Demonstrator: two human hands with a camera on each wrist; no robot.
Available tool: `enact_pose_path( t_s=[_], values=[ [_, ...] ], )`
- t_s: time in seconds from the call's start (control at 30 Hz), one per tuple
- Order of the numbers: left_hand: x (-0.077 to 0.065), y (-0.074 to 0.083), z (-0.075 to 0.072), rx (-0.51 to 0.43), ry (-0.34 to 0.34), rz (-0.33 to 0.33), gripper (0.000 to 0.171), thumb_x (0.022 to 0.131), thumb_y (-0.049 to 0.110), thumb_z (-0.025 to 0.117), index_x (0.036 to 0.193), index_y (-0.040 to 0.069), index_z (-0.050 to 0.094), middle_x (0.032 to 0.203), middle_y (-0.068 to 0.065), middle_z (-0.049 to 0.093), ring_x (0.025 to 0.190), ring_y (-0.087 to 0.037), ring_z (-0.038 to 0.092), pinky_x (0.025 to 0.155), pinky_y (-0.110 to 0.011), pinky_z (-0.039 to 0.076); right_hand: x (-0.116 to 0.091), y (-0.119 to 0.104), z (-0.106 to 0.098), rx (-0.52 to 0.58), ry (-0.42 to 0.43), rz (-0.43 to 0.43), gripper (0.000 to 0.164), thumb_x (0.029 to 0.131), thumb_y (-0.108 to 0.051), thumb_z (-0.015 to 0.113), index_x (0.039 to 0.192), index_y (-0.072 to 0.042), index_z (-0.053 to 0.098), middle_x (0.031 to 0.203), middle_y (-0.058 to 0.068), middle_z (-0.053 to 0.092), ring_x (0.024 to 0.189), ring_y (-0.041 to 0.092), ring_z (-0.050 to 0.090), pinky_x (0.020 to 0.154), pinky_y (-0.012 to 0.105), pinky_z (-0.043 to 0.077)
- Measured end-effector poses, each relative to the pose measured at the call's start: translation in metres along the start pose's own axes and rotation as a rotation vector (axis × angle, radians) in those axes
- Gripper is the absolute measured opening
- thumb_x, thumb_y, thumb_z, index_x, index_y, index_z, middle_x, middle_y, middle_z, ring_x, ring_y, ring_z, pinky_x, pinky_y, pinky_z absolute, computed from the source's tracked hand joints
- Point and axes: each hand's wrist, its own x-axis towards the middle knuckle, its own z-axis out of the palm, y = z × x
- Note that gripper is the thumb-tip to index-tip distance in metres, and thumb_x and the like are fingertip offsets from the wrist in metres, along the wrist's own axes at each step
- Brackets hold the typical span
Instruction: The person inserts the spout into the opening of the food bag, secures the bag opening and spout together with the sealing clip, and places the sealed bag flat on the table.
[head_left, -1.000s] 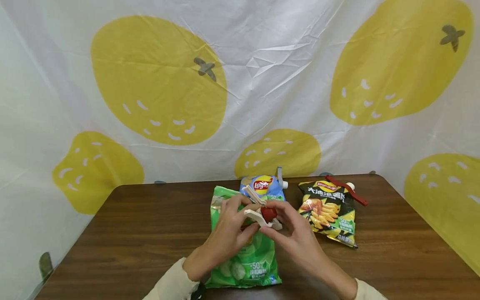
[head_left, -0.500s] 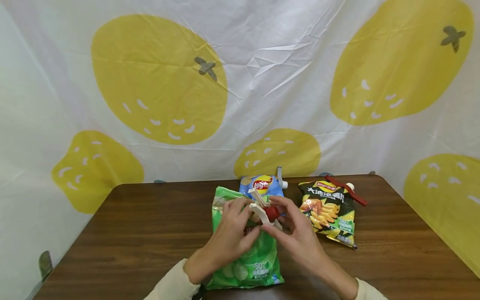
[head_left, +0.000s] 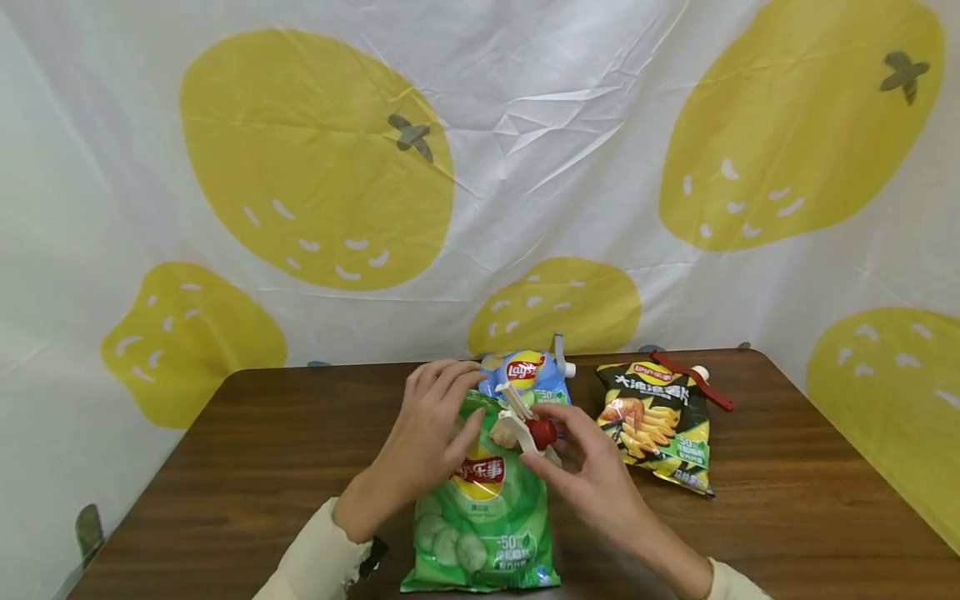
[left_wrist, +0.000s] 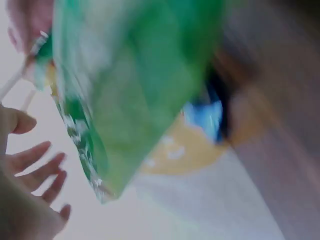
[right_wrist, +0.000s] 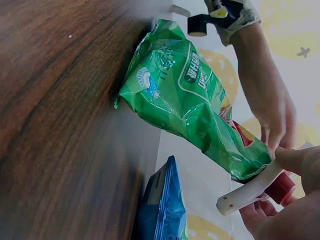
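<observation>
My right hand grips a white bag clip with a red cap. The clip's two arms stand apart at the top corner of a green potato chip bag; whether they go round the film I cannot tell. In the right wrist view, the bag rises at a slant from the table to the clip. My left hand hovers by the bag's upper left side, holding nothing. The left wrist view shows its spread fingers apart from the blurred green bag.
A blue chip bag with a blue-grey clip lies behind the green one. To the right lies a black chip bag with a red clip. A patterned curtain hangs behind the wooden table.
My left hand has left the clip and moved left and up, its fingers extending. The green bag has shifted slightly toward me. My right hand keeps the clip in nearly the same place.
</observation>
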Motion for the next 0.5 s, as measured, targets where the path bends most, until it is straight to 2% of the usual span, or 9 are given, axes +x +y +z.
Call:
enact_pose_path(
  t_s=[0.07, 0.17, 0.3, 0.5],
  values=[
    [-0.0009, -0.0039, 0.0009, 0.142, -0.029, 0.014, 0.039, 0.095, 0.022, 0.062, 0.130, 0.005, 0.061, 0.128, -0.010, 0.061, 0.124, -0.030, 0.048, 0.108, -0.059, 0.026, -0.0007, 0.0000, 0.0005, 0.003, -0.003, -0.002, 0.048, 0.087, -0.012, 0.077, 0.130, -0.010, 0.058, 0.120, 0.007, 0.059, 0.107, 0.019, 0.066, 0.092, 0.032, 0.053],
    [-0.0030, -0.0061, 0.0032, 0.213, -0.084, 0.031, 0.032, 0.096, 0.024, 0.062, 0.123, 0.007, 0.065, 0.112, -0.008, 0.062, 0.111, -0.029, 0.052, 0.103, -0.060, 0.030, -0.0017, -0.0001, 0.0011, 0.008, -0.008, 0.000, 0.047, 0.087, -0.013, 0.077, 0.130, -0.011, 0.058, 0.120, 0.006, 0.059, 0.107, 0.019, 0.066, 0.092, 0.032, 0.053],
    [-0.0044, -0.0063, 0.0042, 0.159, -0.079, 0.040, 0.011, 0.095, 0.018, 0.065, 0.104, 0.013, 0.069, 0.089, -0.001, 0.051, 0.088, -0.021, 0.048, 0.090, -0.050, 0.034, -0.0022, -0.0005, 0.0013, -0.006, -0.009, 0.002, 0.046, 0.087, -0.014, 0.077, 0.129, -0.011, 0.059, 0.119, 0.006, 0.059, 0.107, 0.018, 0.066, 0.091, 0.032, 0.054],
    [-0.0031, -0.0057, 0.0029, 0.059, 0.000, 0.108, 0.006, 0.095, 0.013, 0.067, 0.099, 0.015, 0.070, 0.086, 0.002, 0.048, 0.081, -0.015, 0.046, 0.086, -0.045, 0.033, 0.0000, -0.0017, -0.0018, -0.020, 0.004, 0.040, 0.048, 0.086, -0.014, 0.078, 0.130, -0.010, 0.059, 0.117, 0.006, 0.061, 0.105, 0.018, 0.066, 0.091, 0.031, 0.054]
  ],
)
